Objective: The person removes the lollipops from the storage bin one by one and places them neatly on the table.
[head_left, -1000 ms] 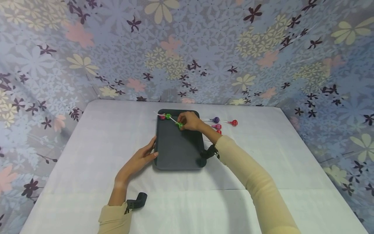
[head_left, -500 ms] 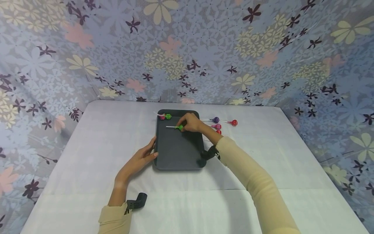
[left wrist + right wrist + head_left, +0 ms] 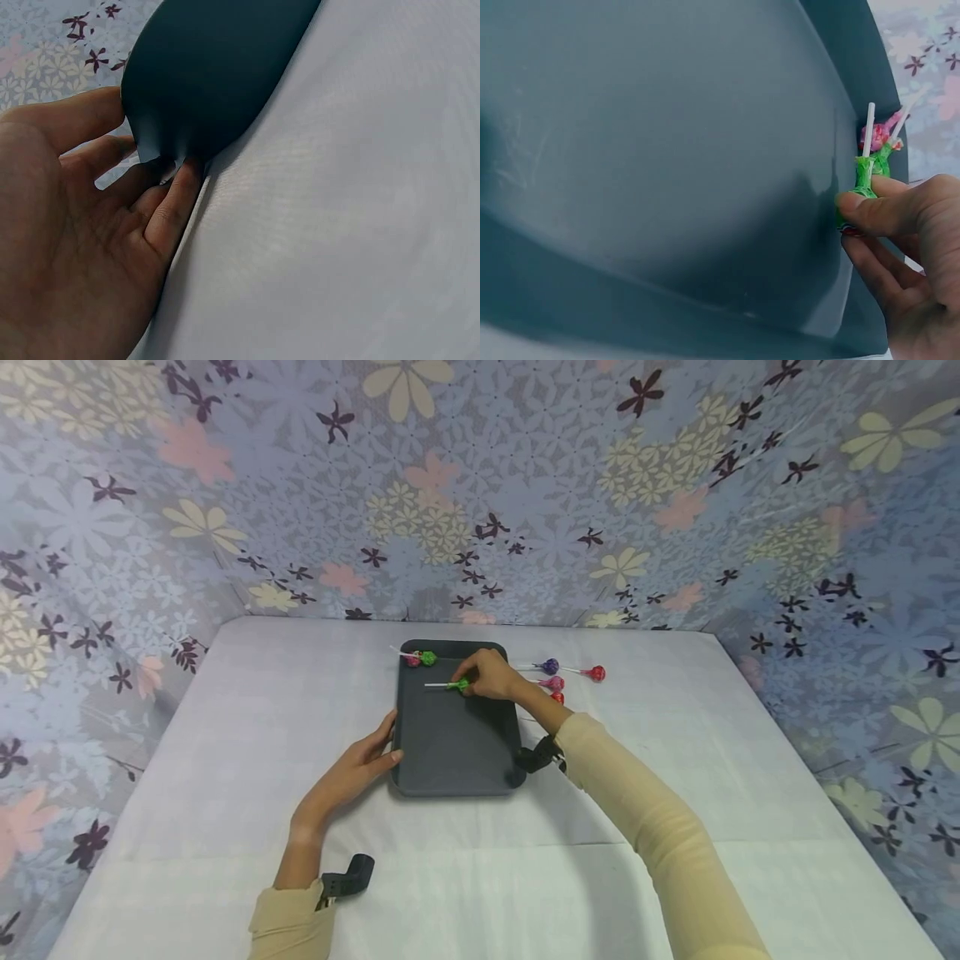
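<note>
A dark grey tray [image 3: 457,760] lies on the white-covered table. My left hand [image 3: 356,772] holds its left edge, the thumb at the rim and the other fingers along the outer wall. In the left wrist view, fingers [image 3: 176,206] bend against the tray's side. Over the tray's far part, my right hand [image 3: 489,677] pinches a green-wrapped lollipop [image 3: 459,685] by its head, the white stick pointing left. Past it, in the far left corner, lie a pink lollipop [image 3: 874,136] and another green lollipop [image 3: 428,657], one stick poking over the rim.
Right of the tray, on the cloth, lie a purple lollipop [image 3: 551,666], a pink lollipop [image 3: 553,683] and red ones, one red lollipop [image 3: 595,673] farthest right. My right forearm [image 3: 637,802] crosses above the table. A flower-patterned backdrop [image 3: 480,485] rises behind the table.
The green lollipop in my right hand has turned from slanting toward the far left corner to lying level, and has come slightly nearer. My left hand stays at the tray's edge.
</note>
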`<action>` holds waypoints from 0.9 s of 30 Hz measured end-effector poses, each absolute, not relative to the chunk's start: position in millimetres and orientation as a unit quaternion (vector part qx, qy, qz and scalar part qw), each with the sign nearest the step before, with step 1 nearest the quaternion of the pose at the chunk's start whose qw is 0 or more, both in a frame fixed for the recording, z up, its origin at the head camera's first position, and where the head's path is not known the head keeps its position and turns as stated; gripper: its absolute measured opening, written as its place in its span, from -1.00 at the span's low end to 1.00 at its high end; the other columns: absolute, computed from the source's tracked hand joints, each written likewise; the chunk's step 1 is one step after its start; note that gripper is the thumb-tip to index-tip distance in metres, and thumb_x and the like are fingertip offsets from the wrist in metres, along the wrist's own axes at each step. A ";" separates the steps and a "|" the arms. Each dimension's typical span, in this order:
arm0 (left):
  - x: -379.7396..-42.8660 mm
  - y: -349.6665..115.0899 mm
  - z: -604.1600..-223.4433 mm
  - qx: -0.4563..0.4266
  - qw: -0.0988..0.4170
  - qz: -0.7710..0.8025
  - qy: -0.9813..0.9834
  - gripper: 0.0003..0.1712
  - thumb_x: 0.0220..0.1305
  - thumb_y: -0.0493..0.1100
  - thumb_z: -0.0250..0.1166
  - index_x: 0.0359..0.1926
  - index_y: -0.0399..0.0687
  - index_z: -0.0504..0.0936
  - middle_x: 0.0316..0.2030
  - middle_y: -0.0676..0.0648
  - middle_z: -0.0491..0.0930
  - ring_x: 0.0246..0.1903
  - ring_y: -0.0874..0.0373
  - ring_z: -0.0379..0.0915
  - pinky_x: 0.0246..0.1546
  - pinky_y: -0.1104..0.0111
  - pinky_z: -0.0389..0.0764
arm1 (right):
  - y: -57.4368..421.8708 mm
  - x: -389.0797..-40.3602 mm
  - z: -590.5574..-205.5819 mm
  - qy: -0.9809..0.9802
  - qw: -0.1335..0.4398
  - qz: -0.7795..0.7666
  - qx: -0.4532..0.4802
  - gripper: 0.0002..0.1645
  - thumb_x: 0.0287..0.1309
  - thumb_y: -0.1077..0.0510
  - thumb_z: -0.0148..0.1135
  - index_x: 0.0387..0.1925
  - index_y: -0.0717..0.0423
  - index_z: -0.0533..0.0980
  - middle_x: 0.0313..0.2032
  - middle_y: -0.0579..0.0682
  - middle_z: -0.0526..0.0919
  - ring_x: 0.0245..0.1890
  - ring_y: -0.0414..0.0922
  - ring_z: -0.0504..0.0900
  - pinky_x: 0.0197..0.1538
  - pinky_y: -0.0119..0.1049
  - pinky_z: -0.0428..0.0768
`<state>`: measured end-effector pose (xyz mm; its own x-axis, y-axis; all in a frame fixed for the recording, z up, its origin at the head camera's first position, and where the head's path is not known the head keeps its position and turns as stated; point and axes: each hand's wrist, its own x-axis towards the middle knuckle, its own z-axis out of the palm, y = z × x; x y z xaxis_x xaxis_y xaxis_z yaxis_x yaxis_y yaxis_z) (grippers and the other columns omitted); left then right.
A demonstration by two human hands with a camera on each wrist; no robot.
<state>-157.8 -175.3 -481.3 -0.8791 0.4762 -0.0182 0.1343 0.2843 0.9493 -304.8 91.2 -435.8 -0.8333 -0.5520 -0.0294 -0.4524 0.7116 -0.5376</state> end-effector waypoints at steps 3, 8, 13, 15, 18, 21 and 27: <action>-157.2 -175.5 -482.4 0.193 0.149 0.567 0.787 -0.18 0.50 -0.06 0.05 0.56 -0.08 -0.19 0.54 -0.20 -0.25 0.50 -0.21 -0.25 0.47 -0.02 -0.02 | 92.1 -302.5 -433.9 0.916 0.090 -0.283 -0.270 -0.73 0.00 0.39 0.41 -0.19 0.18 0.72 -0.08 0.13 0.73 -0.14 -0.01 0.73 -0.08 -0.27 0.70; -156.4 -175.7 -482.3 0.192 0.147 0.565 0.789 -0.17 0.49 -0.04 0.07 0.56 -0.06 -0.19 0.54 -0.18 -0.23 0.51 -0.18 -0.23 0.48 0.01 0.00 | 98.3 -298.2 -426.9 0.905 0.082 -0.325 -0.261 -0.72 0.04 0.41 0.38 -0.15 0.24 0.69 -0.03 0.16 0.70 -0.06 0.05 0.71 0.00 -0.27 0.69; -156.7 -176.4 -482.0 0.194 0.146 0.565 0.788 -0.14 0.48 -0.01 0.08 0.56 -0.05 -0.19 0.55 -0.14 -0.23 0.51 -0.16 -0.21 0.47 0.03 0.02 | 112.4 -293.3 -419.5 0.903 0.056 -0.336 -0.261 -0.70 0.03 0.40 0.39 -0.14 0.24 0.69 -0.10 0.17 0.72 -0.10 0.05 0.72 0.01 -0.22 0.69; -157.2 -176.8 -482.3 0.196 0.146 0.567 0.787 -0.14 0.48 0.00 0.09 0.56 -0.05 -0.20 0.55 -0.13 -0.24 0.51 -0.15 -0.22 0.47 0.03 0.02 | 119.0 -290.9 -416.7 0.902 0.051 -0.343 -0.257 -0.70 0.03 0.40 0.39 -0.13 0.24 0.69 -0.12 0.17 0.72 -0.10 0.05 0.72 -0.01 -0.21 0.70; -157.9 -177.5 -483.4 0.202 0.144 0.567 0.786 -0.14 0.49 -0.01 0.08 0.56 -0.09 -0.20 0.55 -0.15 -0.24 0.51 -0.18 -0.22 0.47 0.01 0.02 | 128.8 -287.8 -414.0 0.901 0.046 -0.351 -0.251 -0.72 0.03 0.40 0.40 -0.15 0.23 0.69 -0.14 0.16 0.72 -0.10 0.04 0.72 -0.01 -0.22 0.70; -158.4 -177.9 -484.3 0.204 0.144 0.568 0.784 -0.15 0.49 -0.04 0.08 0.56 -0.11 -0.21 0.55 -0.17 -0.25 0.51 -0.19 -0.23 0.47 -0.01 0.01 | 137.8 -284.8 -411.7 0.898 0.039 -0.359 -0.251 -0.74 0.03 0.42 0.39 -0.16 0.27 0.68 -0.16 0.19 0.71 -0.11 0.06 0.71 0.01 -0.22 0.69; -158.9 -177.3 -486.8 0.214 0.139 0.566 0.784 -0.18 0.51 -0.07 0.05 0.55 -0.12 -0.20 0.54 -0.20 -0.25 0.50 -0.21 -0.25 0.47 -0.03 -0.02 | 156.5 -280.8 -410.0 0.895 0.031 -0.369 -0.249 -0.75 0.01 0.47 0.37 -0.19 0.33 0.68 -0.17 0.24 0.71 -0.10 0.10 0.69 0.03 -0.18 0.69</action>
<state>-158.9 -177.3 -486.8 -0.8696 0.4931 0.0244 0.1782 0.2673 0.9470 -280.8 156.5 -410.0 -0.8738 -0.4688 0.1293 -0.4234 0.6028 -0.6763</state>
